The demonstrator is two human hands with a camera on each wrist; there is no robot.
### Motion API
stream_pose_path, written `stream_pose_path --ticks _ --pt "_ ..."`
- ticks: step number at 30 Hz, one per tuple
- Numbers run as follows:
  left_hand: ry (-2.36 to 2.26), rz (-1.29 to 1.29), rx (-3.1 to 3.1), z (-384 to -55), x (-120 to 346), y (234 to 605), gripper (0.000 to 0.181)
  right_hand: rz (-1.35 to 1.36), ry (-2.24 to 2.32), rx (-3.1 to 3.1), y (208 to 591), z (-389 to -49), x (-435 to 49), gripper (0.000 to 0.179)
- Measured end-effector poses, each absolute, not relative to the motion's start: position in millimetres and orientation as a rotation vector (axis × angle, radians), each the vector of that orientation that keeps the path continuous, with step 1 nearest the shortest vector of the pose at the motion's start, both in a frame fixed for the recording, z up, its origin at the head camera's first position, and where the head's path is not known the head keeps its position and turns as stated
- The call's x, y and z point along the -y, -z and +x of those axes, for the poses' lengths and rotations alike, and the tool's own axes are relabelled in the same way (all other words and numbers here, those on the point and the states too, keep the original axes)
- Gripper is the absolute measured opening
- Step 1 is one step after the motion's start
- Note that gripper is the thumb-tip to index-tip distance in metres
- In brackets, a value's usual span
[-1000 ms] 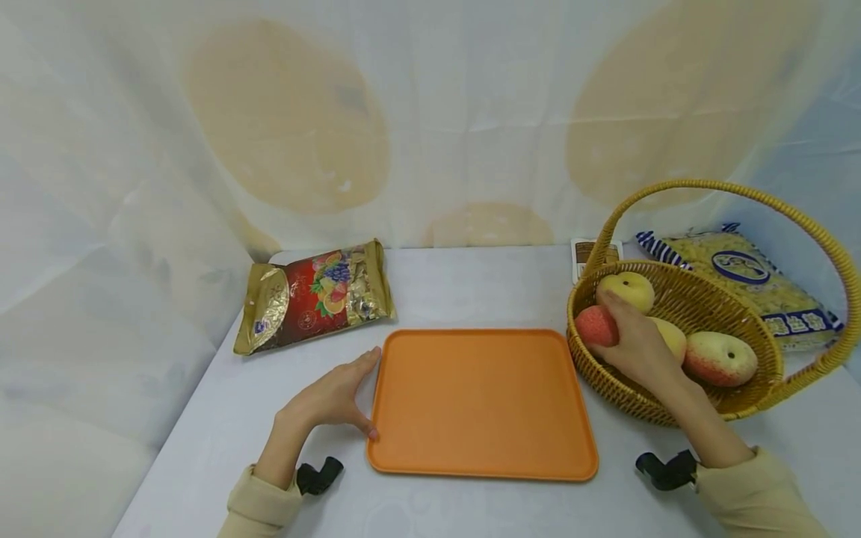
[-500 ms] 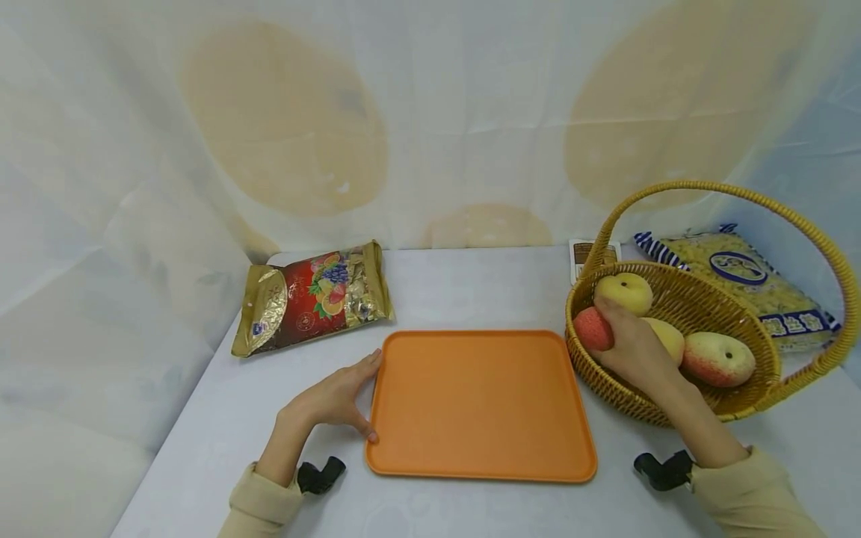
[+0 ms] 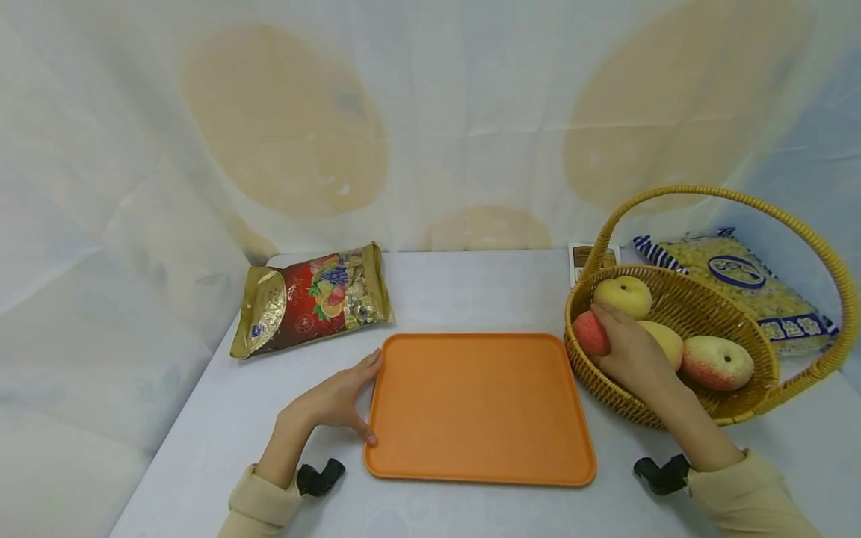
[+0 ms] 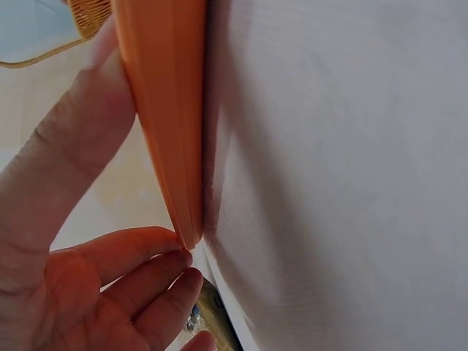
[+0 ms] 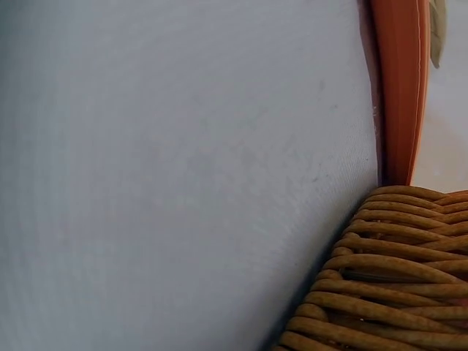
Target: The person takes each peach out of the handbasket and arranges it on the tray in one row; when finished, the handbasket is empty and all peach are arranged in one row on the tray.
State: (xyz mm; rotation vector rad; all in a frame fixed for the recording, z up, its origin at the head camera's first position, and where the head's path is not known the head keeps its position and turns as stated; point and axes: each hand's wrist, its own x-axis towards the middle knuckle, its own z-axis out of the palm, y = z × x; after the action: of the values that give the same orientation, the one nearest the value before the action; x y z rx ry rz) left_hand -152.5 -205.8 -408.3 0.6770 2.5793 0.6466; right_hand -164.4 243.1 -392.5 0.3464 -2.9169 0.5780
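In the head view my right hand (image 3: 635,355) reaches into the wicker basket (image 3: 767,359) and grips a red peach (image 3: 591,333) at its left end. A yellow peach (image 3: 622,297) lies just beyond the fingers, and a second yellow peach (image 3: 664,342) is partly hidden behind the hand. My left hand (image 3: 332,396) touches the left edge of the orange tray (image 3: 480,407), thumb and fingers spread. The left wrist view has that hand (image 4: 80,263) against the tray's side wall (image 4: 168,110). In the right wrist view the basket's weave (image 5: 395,270) shows, and the hand is out of sight.
A yellow-and-red peach (image 3: 718,363) lies at the basket's right, under the tall arched handle (image 3: 740,196). Behind stand a yellow packet (image 3: 760,288) and a small brown-and-white card (image 3: 580,258). A red-and-gold snack bag (image 3: 312,299) lies at the back left.
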Motion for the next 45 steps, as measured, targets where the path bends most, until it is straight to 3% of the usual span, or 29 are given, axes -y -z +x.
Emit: stream_pose_path --ticks 23,45 --pt "-0.663 0.64 -2.557 -153.1 203.5 408.1 0.124 0.339 -0.619 2.808 391.6 -160.6 -243.7 0.074" --pt "-0.679 0.622 -2.537 -153.4 203.9 406.6 0.124 0.382 -0.684 2.603 368.0 -156.7 -235.7 0.084"
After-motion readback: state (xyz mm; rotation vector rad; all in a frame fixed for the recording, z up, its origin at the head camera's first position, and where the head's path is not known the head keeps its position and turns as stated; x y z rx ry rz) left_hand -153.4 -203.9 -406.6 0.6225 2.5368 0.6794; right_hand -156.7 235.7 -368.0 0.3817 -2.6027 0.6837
